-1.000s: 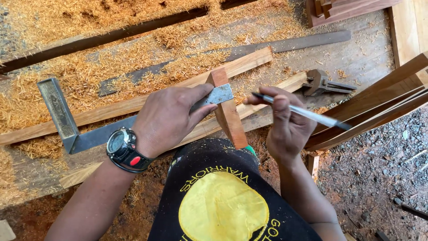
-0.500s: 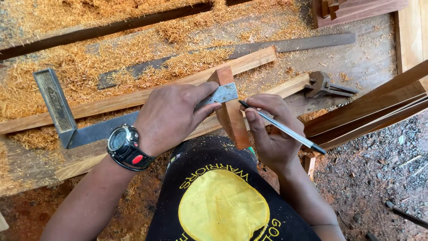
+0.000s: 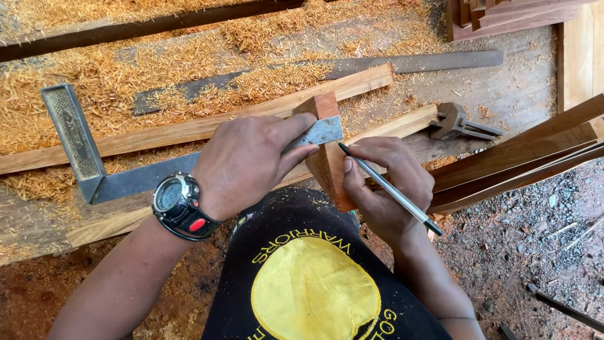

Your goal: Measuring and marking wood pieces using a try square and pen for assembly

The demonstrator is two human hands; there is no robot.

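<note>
— Sawdust and shavings (image 3: 157,63) cover the whole workbench (image 3: 522,94), thickest toward ten o'clock. What lies at the far left?

— At nine o'clock, the thick stock of a try square (image 3: 113,164) stands up the bench, and its flat steel blade runs off toward three o'clock. Behind it a long pale wooden batten (image 3: 189,129) crosses the bench at a slant.

— And the left hand (image 3: 248,164)?

— It lies flat over the blade, palm down, fingers stretched and pressing the steel against a short reddish wood block (image 3: 327,160) at the centre. It isn't curled around anything; it only bears down. A dark wristwatch (image 3: 179,204) with a red button sits on that wrist, at about eight o'clock.

— Where exactly is the block?

— Dead centre, just beyond the person's black shirt with its yellow print (image 3: 314,289) at six o'clock. The blade's end crosses its upper face.

— The right hand (image 3: 390,189)?

— Just right of the block, closed in a writing grip on a slim pencil (image 3: 390,189). The tip points to eleven o'clock and meets the block right under the blade's edge, though I cannot quite tell whether it touches.

— Anything farther right?

— At two o'clock a small metal tool (image 3: 462,123), possibly a marking gauge, rests on the bench, with a flat dark strip (image 3: 415,63) beyond it. Reddish planks (image 3: 522,157) slant across three o'clock above dark gravelly ground (image 3: 535,252).
</note>
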